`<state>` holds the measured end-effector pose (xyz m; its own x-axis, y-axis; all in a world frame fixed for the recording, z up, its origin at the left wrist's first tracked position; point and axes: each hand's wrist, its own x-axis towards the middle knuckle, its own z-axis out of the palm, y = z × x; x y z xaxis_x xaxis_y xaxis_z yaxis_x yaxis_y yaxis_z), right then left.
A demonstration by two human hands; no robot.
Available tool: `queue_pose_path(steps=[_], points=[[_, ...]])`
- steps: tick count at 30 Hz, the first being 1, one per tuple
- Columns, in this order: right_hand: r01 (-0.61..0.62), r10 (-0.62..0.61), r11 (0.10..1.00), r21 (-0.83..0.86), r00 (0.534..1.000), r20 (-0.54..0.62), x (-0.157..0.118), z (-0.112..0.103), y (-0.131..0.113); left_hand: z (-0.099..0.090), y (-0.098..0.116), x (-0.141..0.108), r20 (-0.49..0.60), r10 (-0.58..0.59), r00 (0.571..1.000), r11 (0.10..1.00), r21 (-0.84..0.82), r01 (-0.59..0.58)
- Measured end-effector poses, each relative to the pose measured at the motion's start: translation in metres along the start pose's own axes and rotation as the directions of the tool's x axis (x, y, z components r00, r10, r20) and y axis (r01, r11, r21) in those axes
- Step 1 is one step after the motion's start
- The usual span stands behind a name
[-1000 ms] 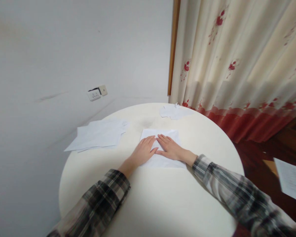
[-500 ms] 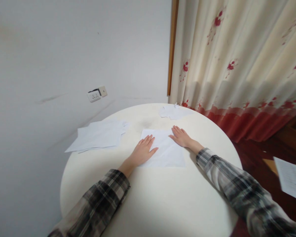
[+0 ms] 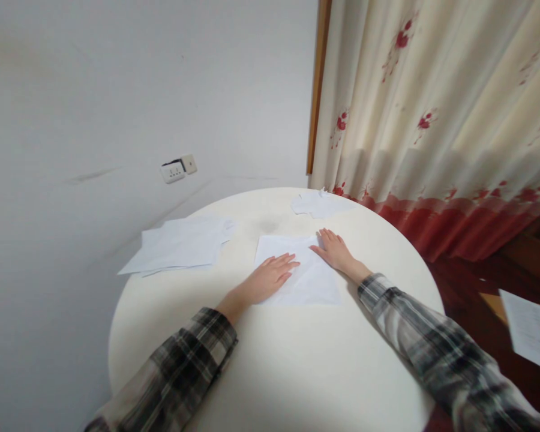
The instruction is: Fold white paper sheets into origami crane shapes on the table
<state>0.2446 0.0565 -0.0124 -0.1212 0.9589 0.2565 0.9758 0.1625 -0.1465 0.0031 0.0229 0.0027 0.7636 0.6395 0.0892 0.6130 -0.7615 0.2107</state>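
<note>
A white sheet of paper lies flat near the middle of the round white table. My left hand rests on the sheet's left part, palm down, its fingers stretched toward the right. At the sheet's upper right edge lies my right hand, flat with the thumb apart from the fingers. Neither hand grips anything. The sheet's lower left part is partly covered by my left hand.
Several white sheets overlap on the table's left side, touching its edge. More paper lies at the far edge. A wall with a socket stands behind, a curtain at the right. Written paper shows at far right.
My left hand has turned, its fingers now pointing more to the right and lying further over the sheet. My right hand has shifted slightly right, its fingers closer to upright in view.
</note>
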Motion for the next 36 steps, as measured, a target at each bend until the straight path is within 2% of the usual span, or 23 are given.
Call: queue_pose_path(steps=[7, 11, 14, 18, 23, 28, 36], points=[[0.033, -0.033, 0.999, -0.009, 0.999, -0.032, -0.003, -0.001, 0.0, -0.009, 0.004, -0.007, 0.077, 0.032, 0.997, 0.999, 0.0, -0.032], [0.066, -0.069, 0.997, -0.031, 0.993, -0.094, -0.005, -0.008, -0.005, -0.009, 0.005, -0.007, 0.073, 0.023, 0.997, 1.0, 0.004, -0.024], [0.146, -0.149, 0.989, -0.031, 0.981, -0.126, -0.008, -0.013, -0.015, -0.007, 0.005, -0.006, 0.062, 0.018, 0.998, 1.0, 0.007, -0.018], [0.281, -0.275, 0.958, 0.059, 0.957, -0.093, -0.014, -0.015, -0.033, -0.006, 0.003, -0.004, 0.046, -0.004, 0.999, 1.0, 0.017, 0.003], [0.447, -0.457, 0.866, 0.225, 0.889, -0.007, -0.021, -0.014, -0.044, -0.006, 0.003, -0.001, 0.044, -0.024, 0.999, 0.999, 0.039, 0.022], [0.404, -0.462, 0.849, 0.341, 0.88, 0.107, -0.018, -0.018, -0.041, -0.005, 0.001, -0.002, 0.051, -0.011, 0.999, 1.0, 0.027, 0.01], [0.327, -0.434, 0.839, 0.434, 0.885, 0.172, -0.013, -0.025, -0.041, -0.002, -0.004, -0.003, 0.06, -0.007, 0.998, 1.0, 0.014, 0.006]])
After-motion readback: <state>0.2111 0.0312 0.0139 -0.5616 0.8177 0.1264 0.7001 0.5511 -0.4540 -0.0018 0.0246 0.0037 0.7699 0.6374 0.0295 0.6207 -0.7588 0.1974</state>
